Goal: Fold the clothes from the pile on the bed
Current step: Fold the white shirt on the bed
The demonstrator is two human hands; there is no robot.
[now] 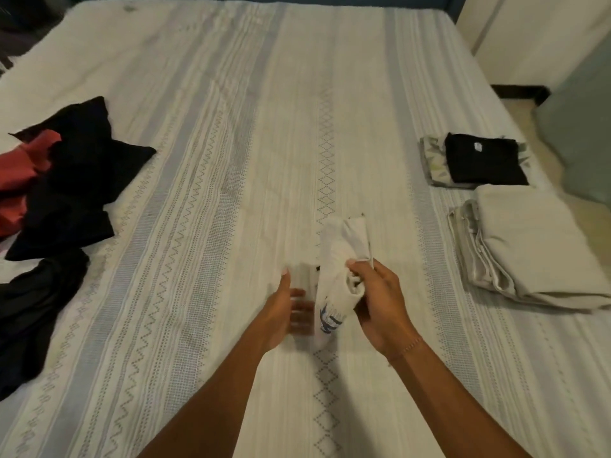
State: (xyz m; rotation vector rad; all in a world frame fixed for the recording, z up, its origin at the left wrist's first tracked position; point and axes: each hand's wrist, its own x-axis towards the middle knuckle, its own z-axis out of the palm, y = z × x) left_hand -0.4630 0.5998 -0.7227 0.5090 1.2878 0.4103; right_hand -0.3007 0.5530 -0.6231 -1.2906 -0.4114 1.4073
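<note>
- A view from a person's head looks down at a bed covered with a cream spread that has pale grey bands and lines of zigzag and diamond stitching running away from the viewer.
- Two bare forearms reach in from the bottom edge toward the middle of the bed.
- The right hand grasps a white garment, fingers curled round a bunched part of it; the cloth stands up from the hand and also hangs below it, where a dark blue print shows.
- A thin bracelet circles the right wrist.
- The left hand is released, fingers straight and blurred, just beside the hanging part of the white garment; whether it touches the cloth cannot be told.
- On the left side of the bed lies the unfolded pile: crumpled black clothes with a red piece tucked among them at the left edge.
- A separate black garment lies crumpled nearer the viewer, just below that pile.
- On the right side, well apart from the pile, sits a folded black top resting on a folded patterned piece.
- Just nearer the viewer is a folded beige stack, close to the bed's right edge.
- Beyond the right edge, a grey-green cushion and a pale cupboard are visible.
</note>
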